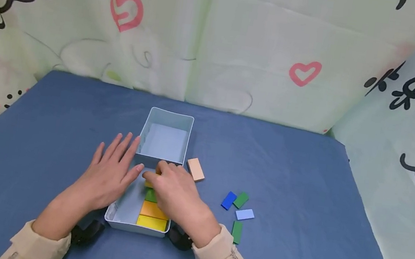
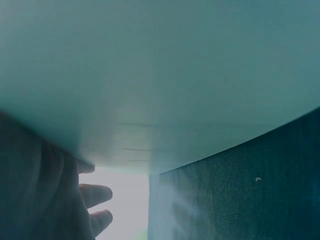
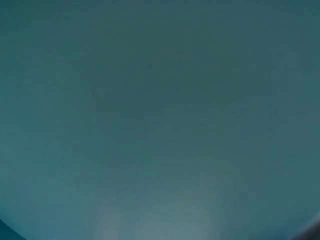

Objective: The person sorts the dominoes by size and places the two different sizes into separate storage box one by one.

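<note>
Wide surface [image 1: 59,135] past the near tray [image 1: 130,227] at nine o'clock — left hand [image 1: 106,179] at ten, fingers straight, holding nothing; right hand [image 1: 178,194] bent over blocks [image 1: 152,222], grip hidden.

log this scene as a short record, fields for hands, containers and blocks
near container: pale-blue rectangular tray
far container: pale-blue rectangular box
in tray: rectangular blocks, including yellow block, orange block, green block
loose, right: peach block, dark-blue block, light-blue block, two green blocks
left hand: fingers straight, over tray's left edge
right hand: fingers curled over tray's blocks; grip hidden
</note>
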`<action>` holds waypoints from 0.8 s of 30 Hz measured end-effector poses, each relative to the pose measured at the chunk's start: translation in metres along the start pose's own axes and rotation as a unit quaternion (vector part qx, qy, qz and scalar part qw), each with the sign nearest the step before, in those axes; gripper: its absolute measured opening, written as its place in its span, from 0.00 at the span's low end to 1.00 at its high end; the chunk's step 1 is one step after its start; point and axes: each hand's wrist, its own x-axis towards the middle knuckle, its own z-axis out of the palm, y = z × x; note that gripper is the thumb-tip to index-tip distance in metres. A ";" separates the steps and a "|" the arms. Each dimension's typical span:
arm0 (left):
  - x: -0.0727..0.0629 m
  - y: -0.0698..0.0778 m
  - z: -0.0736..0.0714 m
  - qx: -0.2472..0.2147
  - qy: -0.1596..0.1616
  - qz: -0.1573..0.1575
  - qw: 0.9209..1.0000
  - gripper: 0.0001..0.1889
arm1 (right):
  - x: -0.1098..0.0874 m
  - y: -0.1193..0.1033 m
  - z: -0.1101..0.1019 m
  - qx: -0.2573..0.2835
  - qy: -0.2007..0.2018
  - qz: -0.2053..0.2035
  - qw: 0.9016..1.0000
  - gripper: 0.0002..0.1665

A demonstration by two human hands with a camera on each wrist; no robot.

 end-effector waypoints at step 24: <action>0.001 0.003 0.000 -0.004 -0.002 -0.004 1.000 0.38 | -0.002 -0.005 0.003 -0.046 -0.037 0.029 0.998 0.12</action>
